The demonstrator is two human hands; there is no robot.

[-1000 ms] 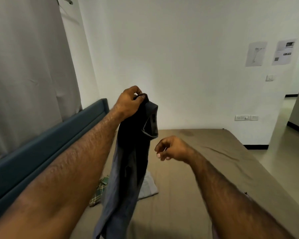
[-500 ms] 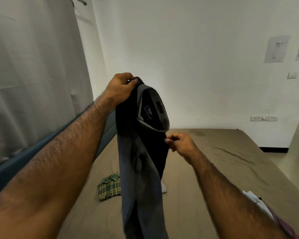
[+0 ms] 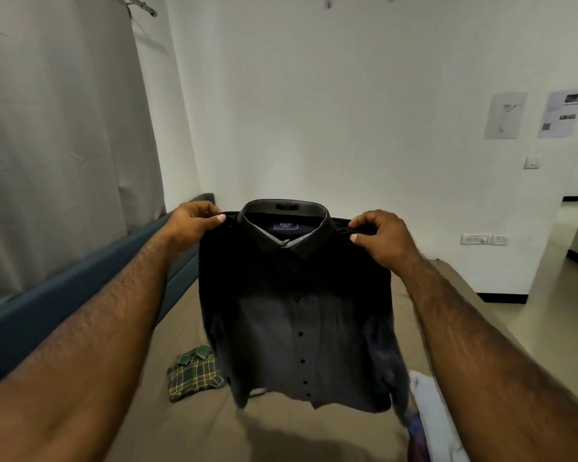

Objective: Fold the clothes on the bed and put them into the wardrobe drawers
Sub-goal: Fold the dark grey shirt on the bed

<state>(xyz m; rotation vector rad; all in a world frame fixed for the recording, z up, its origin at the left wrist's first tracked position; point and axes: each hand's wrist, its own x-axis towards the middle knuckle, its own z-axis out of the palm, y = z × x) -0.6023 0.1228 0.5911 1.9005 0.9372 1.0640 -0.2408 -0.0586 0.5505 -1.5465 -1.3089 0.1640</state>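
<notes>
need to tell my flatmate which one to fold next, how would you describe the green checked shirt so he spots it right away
Start at the brown-sheeted bed and look to the side with the blue headboard. Beside the lower left of the dark shirt that both hands hold up lies the green checked shirt, crumpled on the sheet. It is the only patterned garment: green with pale yellow lines.

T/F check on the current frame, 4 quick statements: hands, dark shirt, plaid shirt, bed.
1. Both hands pinch the dark shirt at its shoulders. True: left hand and right hand each hold one shoulder.
2. The dark shirt lies flat on the bed. False: it hangs in the air, front facing the camera.
3. The dark shirt is buttoned. True.
4. The plaid shirt is in the right hand. False: it lies on the bed, below the left arm.
</notes>
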